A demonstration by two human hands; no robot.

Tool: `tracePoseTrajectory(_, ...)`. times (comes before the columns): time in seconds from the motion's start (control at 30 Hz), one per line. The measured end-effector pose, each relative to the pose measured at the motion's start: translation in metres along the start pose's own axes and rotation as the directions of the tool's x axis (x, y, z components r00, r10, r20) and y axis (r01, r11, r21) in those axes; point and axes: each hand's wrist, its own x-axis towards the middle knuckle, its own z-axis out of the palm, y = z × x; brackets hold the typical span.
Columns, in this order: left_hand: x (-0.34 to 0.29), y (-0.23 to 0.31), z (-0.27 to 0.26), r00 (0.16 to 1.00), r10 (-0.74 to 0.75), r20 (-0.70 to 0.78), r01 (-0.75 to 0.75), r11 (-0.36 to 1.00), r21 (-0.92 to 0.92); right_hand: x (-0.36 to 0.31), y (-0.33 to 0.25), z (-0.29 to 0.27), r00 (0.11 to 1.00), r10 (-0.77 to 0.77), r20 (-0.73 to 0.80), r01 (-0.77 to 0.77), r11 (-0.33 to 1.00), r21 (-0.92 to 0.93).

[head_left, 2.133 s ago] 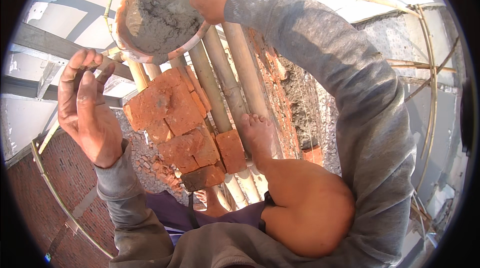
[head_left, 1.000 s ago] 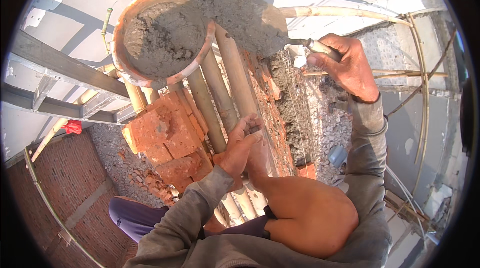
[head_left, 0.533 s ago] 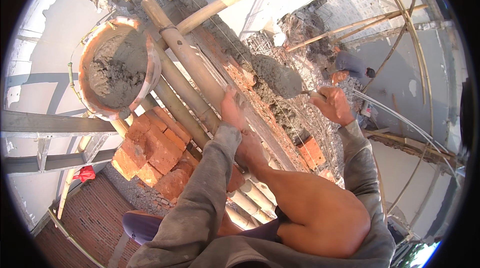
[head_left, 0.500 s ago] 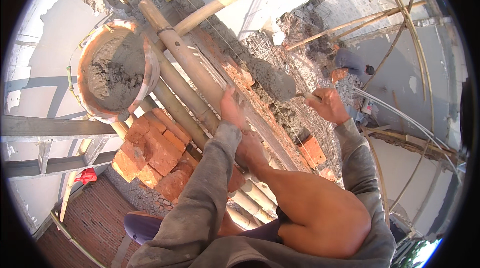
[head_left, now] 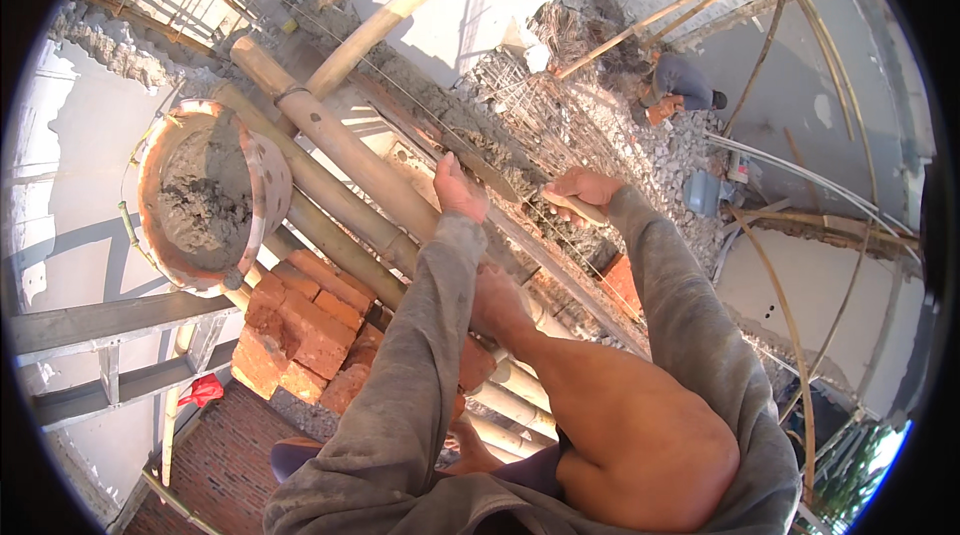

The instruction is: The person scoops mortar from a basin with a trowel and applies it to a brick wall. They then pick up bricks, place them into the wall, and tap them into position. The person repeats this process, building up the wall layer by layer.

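My right hand (head_left: 585, 190) is closed round the wooden handle of a trowel (head_left: 578, 208). The trowel's grey blade, seen nearly edge-on, lies low along the mortar-covered brick wall (head_left: 545, 220). My left hand (head_left: 461, 191) grips the edge of a long narrow wooden board (head_left: 560, 268) beside the wall, its fingers partly hidden. A taut string runs along the wall. To the left stands a bucket (head_left: 270, 180) holding wet grey mortar (head_left: 205, 195). Stacked red bricks (head_left: 310, 320) sit on the bamboo poles below it, and a single red brick (head_left: 622, 283) lies by the wall.
Thick bamboo poles (head_left: 345, 150) form the platform under my bare foot (head_left: 498, 305). A metal ladder-like frame (head_left: 120, 330) is at the left. Far below on rubble (head_left: 655, 170), another person (head_left: 682, 85) crouches. Thin bamboo poles (head_left: 835, 55) cross at the upper right.
My right hand and the trowel have moved left, closer to my left hand; the blade has turned from face-up to nearly edge-on. My view has shifted a little. My left hand stays at the board.
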Motion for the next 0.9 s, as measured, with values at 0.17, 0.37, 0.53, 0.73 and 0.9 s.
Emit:
tracePoseTrajectory(0.17,0.007,-0.012,-0.006,0.977,0.066,-0.204,-0.078,0.996,-0.052,-0.039,-0.011,-0.02,0.998,-0.057,-0.001,0.057,0.991,-0.125)
tracePoseTrajectory(0.37,-0.008,-0.023,0.011,0.976,0.189,-0.107,-0.2,0.974,-0.107,-0.1,-0.06,-0.047,0.965,-0.192,-0.18,0.046,0.796,-0.604)
tracePoseTrajectory(0.53,-0.022,-0.033,0.036,0.97,0.196,-0.145,-0.209,0.974,-0.082,-0.106,-0.075,-0.032,0.778,-0.589,-0.219,-0.028,0.315,-0.949)
tracePoseTrajectory(0.73,-0.027,-0.027,0.031,0.954,0.26,-0.15,-0.29,0.927,-0.238,-0.102,-0.109,0.02,0.758,-0.609,0.235,0.055,-0.299,-0.953)
tracePoseTrajectory(0.9,-0.035,-0.028,0.014,0.973,0.228,-0.026,-0.215,0.861,-0.461,-0.077,-0.158,0.078,0.847,-0.392,0.359,0.017,-0.655,-0.756)
